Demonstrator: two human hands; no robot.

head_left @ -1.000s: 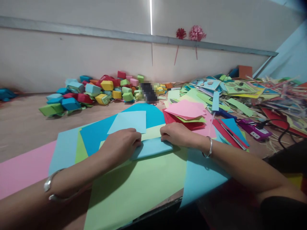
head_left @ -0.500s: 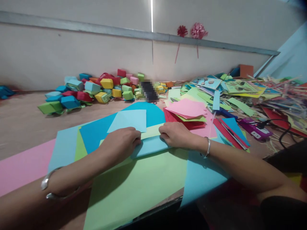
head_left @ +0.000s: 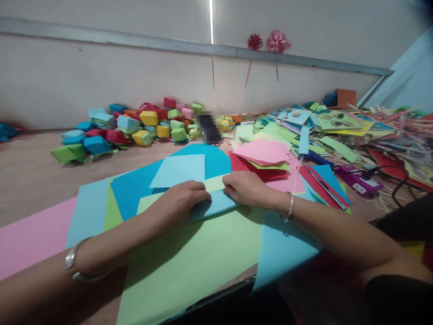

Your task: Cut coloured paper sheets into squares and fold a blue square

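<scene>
Both hands are on a folded light blue paper point(head_left: 216, 205), a long narrow strip lying over a light green sheet point(head_left: 199, 257). My left hand point(head_left: 187, 198) is closed at the strip's left end, fingers curled over its upper edge and pressing down. At the other end my right hand point(head_left: 245, 187) pinches the far edge, thumb and fingertips together. The fingertips of both hands are partly hidden by the knuckles. Just beyond my left hand lies a square light blue sheet point(head_left: 182, 169) on a darker blue sheet point(head_left: 216, 160).
Pink and red sheets point(head_left: 264, 153) are stacked beyond my right hand. A craft knife point(head_left: 326, 187) and a purple power strip point(head_left: 358, 180) lie to the right. Small paper boxes point(head_left: 125, 124) are heaped along the wall, and craft scraps point(head_left: 338, 122) crowd the back right.
My left hand has slid rightward along the blue strip, closer to my right hand. My right hand stays at its end. The view has shifted slightly.
</scene>
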